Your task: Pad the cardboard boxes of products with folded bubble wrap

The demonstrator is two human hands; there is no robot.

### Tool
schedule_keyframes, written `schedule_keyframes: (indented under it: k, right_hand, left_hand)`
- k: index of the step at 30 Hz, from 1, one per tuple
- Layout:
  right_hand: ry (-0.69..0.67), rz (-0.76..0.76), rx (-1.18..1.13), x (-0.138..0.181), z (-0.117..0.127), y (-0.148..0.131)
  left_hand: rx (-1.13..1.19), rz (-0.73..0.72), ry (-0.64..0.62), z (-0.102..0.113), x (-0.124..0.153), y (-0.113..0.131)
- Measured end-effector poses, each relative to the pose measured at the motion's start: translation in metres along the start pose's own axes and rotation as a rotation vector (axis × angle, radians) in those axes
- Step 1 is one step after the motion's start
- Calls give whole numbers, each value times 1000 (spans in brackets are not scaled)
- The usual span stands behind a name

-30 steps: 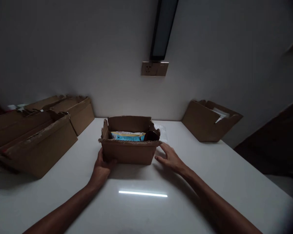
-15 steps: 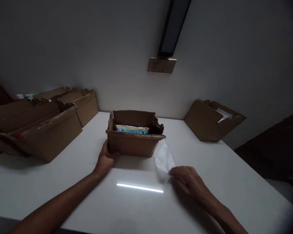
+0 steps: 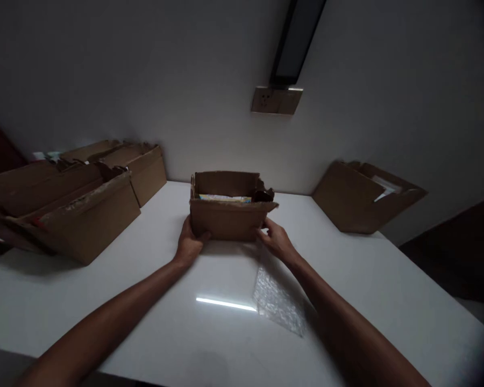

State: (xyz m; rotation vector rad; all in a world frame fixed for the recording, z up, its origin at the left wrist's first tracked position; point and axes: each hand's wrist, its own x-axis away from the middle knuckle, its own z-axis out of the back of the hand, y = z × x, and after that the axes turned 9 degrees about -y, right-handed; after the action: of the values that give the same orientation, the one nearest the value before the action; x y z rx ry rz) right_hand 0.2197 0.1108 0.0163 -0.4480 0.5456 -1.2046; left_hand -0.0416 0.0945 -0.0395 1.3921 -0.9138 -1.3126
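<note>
Open cartons crowded the left side of the white table. A tilted carton sat at the right. A wall socket hung behind.

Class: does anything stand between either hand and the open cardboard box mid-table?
Nothing visible does. The left hand and right hand grip the cardboard box at its front corners. The bubble wrap lies flat on the table nearer the person, beside the right forearm.
</note>
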Motion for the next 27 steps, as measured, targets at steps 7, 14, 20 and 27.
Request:
schedule_keyframes:
  k: [7,14,20,27]
  right_hand:
    - [-166,59,136,84,27,8]
    - [-12,226,328,166,-12,-2]
    - [-213,333,-31,154,-29,-56]
    - [-396,180,-366,164,-24,-65]
  left_hand:
    - [-22,115,-6,16,16,-1]
    - [-277,8,-373,30,122,28]
    - [-523,-551,-734,42,164,53]
    - [-548,-542,-745,54,173,48]
